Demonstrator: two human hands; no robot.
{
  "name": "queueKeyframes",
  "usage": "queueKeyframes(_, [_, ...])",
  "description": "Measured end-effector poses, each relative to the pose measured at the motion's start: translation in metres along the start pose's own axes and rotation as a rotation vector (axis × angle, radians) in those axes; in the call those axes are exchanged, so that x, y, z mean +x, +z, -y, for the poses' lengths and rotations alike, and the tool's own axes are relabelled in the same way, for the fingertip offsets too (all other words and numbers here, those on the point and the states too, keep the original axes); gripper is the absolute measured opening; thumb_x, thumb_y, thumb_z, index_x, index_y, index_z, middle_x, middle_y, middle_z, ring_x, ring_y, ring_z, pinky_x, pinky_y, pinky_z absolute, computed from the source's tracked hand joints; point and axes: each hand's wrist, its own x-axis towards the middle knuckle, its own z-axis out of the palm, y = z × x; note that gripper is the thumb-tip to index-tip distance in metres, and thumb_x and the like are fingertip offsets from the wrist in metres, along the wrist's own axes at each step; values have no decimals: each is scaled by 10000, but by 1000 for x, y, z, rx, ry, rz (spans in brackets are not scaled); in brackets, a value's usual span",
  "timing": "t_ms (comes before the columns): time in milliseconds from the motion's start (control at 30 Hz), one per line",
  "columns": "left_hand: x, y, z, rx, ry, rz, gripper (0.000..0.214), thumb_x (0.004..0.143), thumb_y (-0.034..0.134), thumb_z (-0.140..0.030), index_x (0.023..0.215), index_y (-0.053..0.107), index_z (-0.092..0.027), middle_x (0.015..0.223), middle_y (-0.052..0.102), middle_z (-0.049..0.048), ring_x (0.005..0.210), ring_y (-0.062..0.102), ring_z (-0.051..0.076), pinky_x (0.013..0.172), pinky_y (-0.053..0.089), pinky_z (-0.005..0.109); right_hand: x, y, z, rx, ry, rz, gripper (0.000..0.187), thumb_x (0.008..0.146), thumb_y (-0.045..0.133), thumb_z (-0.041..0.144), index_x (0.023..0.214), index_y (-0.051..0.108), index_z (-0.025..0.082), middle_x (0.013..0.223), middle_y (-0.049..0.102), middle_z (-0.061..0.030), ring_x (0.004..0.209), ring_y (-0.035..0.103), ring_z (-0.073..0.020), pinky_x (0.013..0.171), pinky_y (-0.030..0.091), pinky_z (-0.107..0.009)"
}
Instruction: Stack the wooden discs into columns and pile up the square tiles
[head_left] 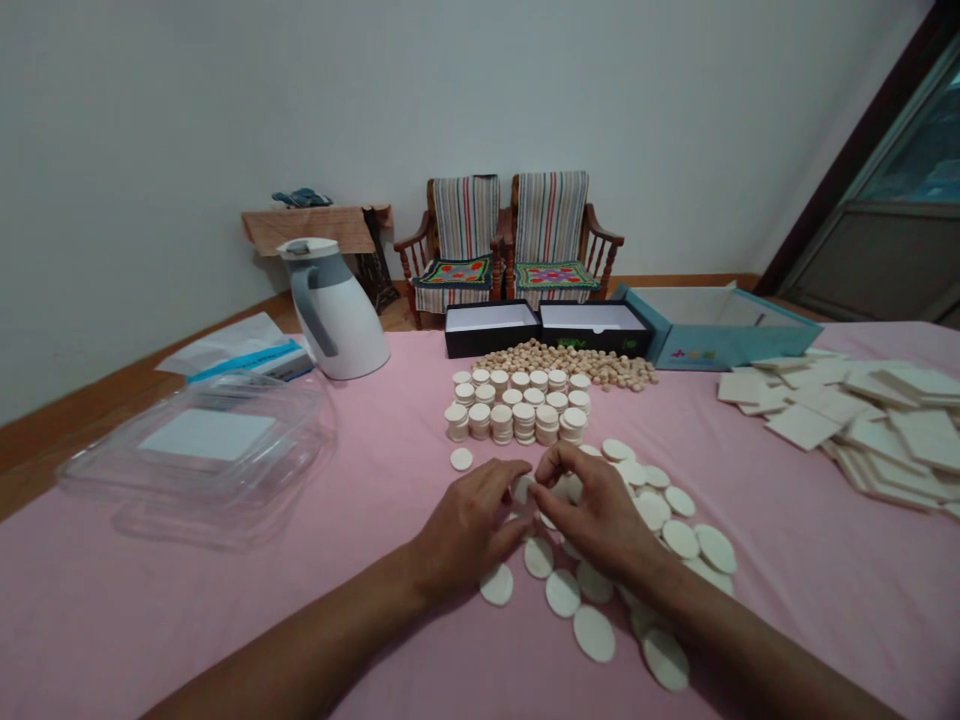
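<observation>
Both hands meet over a spread of loose pale round wooden discs [594,634] on the pink tablecloth [390,640]. Between the fingertips is one wooden disc [523,488]. My left hand [472,520] grips its left side, fingers curled, with the thumb below. My right hand [596,510] has thumb and forefinger pinched at the disc's right edge. Just beyond the hands stand rows of stacked discs [523,422], and a single disc [461,459] lies flat in front of them at the left. Some loose discs are hidden under my right hand and forearm.
Behind the stacks lies a heap of small wooden beads [555,362]. Two black boxes [491,342] and a blue box [731,345] stand farther back. Square wooden pieces [870,420] pile up at right. A white jug [341,320] and clear plastic container [202,470] are at left.
</observation>
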Motion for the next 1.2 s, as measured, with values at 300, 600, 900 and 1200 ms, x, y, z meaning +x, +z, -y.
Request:
queueKeyframes(300, [5,-20,12,87,-8,-84,325,808,634,-245,1125,575,-198,1025,614,65,938,575,188,801,481,311,-1,-1,-1,15,-29,-5,61,806,530,207,751,556,200,728,626,-3,698,562,-152,652,415,-279])
queueKeyframes(600, [13,-40,46,230,-309,-116,223,699,689,-208,919,652,-200,820,601,8,750,551,155,683,423,276,-2,-10,-13,-156,-67,-28,77,802,510,163,766,567,201,757,631,-9,740,544,-173,720,364,-331])
queueKeyframes(900, [12,-31,50,276,-332,-89,185,710,683,-252,881,639,-198,796,607,15,737,555,166,662,406,267,-2,-9,-13,-183,-100,9,72,792,514,162,757,562,203,744,639,-9,714,550,-172,721,373,-338])
queueKeyframes(1200, [12,-34,44,273,-393,-112,129,723,587,-177,846,557,-200,764,607,3,682,552,149,604,372,248,0,-9,-15,-209,-99,34,87,793,510,149,750,570,195,722,625,-13,692,541,-168,671,367,-315])
